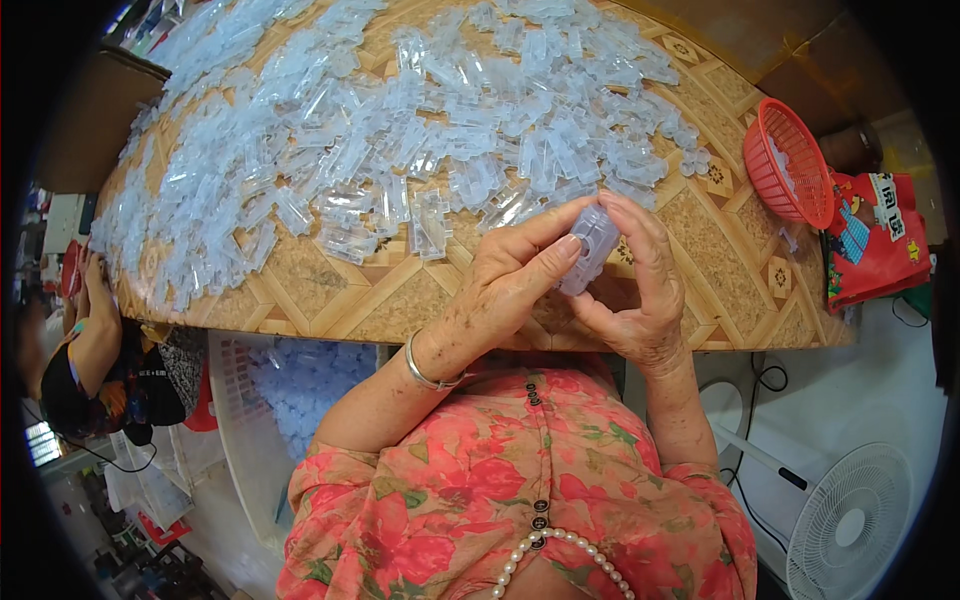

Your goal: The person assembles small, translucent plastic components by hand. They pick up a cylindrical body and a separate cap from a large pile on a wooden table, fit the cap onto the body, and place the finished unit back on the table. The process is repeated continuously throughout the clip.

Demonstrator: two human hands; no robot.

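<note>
Close over the table's near edge, both hands meet around a small clear plastic case (592, 250) with a bluish-violet tint. My left hand (505, 270) grips its left side, the thumb pressed on its face and the index finger along its top. From the other side, my right hand (648, 290) holds it between raised fingers at the upper end and the thumb at the lower end. Just beyond the hands spreads a large heap of loose clear plastic parts (400, 140), mostly flat and oblong. The patterned tabletop (390, 310) shows beneath and in front of them.
A red plastic basket (815, 185) with a few pale pieces stands at the right, beside a red printed bag (875, 245). Below the table are a white bin (232, 420) of bluish parts and a white fan (850, 525). Another person's arm (95, 335) rests at the far left.
</note>
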